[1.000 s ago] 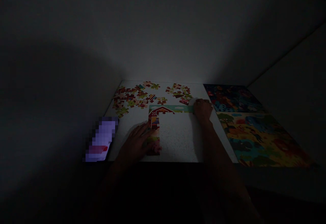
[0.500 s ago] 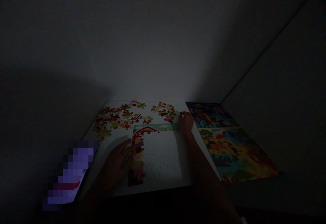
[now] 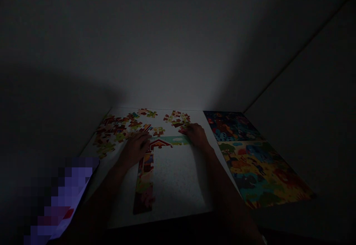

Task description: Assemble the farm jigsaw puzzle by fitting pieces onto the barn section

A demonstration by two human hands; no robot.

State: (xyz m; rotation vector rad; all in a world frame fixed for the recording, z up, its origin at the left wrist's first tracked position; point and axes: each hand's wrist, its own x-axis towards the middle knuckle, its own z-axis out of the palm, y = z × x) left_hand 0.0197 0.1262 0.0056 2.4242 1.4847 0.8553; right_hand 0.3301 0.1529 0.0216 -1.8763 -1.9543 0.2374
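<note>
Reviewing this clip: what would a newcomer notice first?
Two vivid illustrated sheets lie right of the white tabletop. At its centre, a partly built jigsaw border with a red barn has the left hand and right hand at its top edge; loose pieces lie beyond.

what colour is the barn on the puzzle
The barn is red with white trim, seen dimly in the head view.

Seemingly a phone (image 3: pixel 65 196), heavily pixelated
</note>
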